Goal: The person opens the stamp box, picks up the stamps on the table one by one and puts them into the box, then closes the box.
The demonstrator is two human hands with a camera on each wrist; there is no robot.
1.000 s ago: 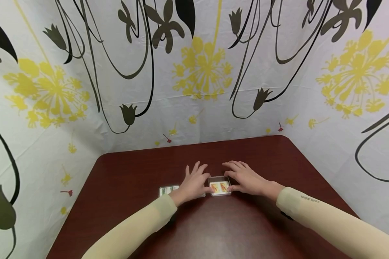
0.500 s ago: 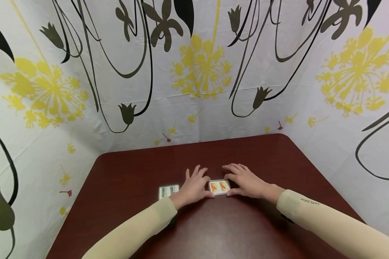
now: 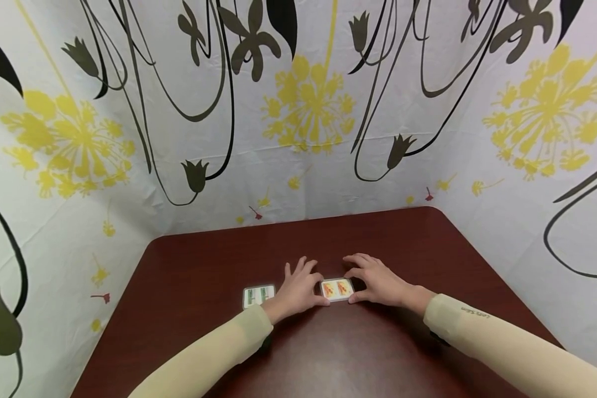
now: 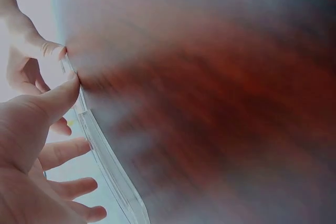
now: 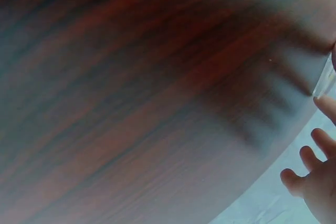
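Observation:
A small clear plastic case (image 3: 337, 289) with two orange-and-yellow pictures on its white face lies on the table between my hands. My left hand (image 3: 298, 287) holds its left side, thumb at the near corner and index finger at the far corner. My right hand (image 3: 378, 282) holds the right side the same way. The other fingers of both hands are spread. A second flat case (image 3: 257, 296), with green pictures, lies to the left, partly covered by my left hand and wrist. In the left wrist view, my left thumb (image 4: 63, 95) touches a clear plastic edge (image 4: 113, 163).
The dark red-brown table (image 3: 219, 260) has rounded far corners. A white curtain (image 3: 258, 127) with yellow, grey and black flower prints stands behind it and along both sides.
A second ago the pictured case showed a grey far wall above its pictures; now its face appears flat and level with the rim. Both hands stay at its sides, slightly lower.

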